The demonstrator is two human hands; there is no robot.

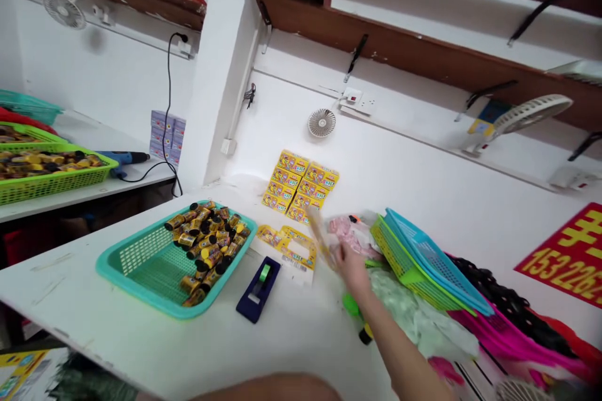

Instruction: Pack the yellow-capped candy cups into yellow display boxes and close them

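Tabletop [305,351] stretched white from a slanting near-left edge back to the wall [399,169], leaving room between that edge and the teal basket [145,272], and again between the navy tape dispenser [258,288] and the right forearm. Small yellow-and-black cylinders [207,238] were heaped toward the basket's far and right sides, so its left part showed bare. To the right, the stacked blue and green baskets [423,250], pink bag [355,235] and pale green bag [414,310] crowded the working space.

The right hand [348,263] was blurred, its fingers curled nearly closed, apparently pinching a yellowish strip [320,232] that slanted up toward the stacked yellow boxes [285,178]; motion blur hid what the strip was. A flat printed card [286,235] lay just left of it, behind the dispenser. The left hand was out of sight, so its grip could not be told.
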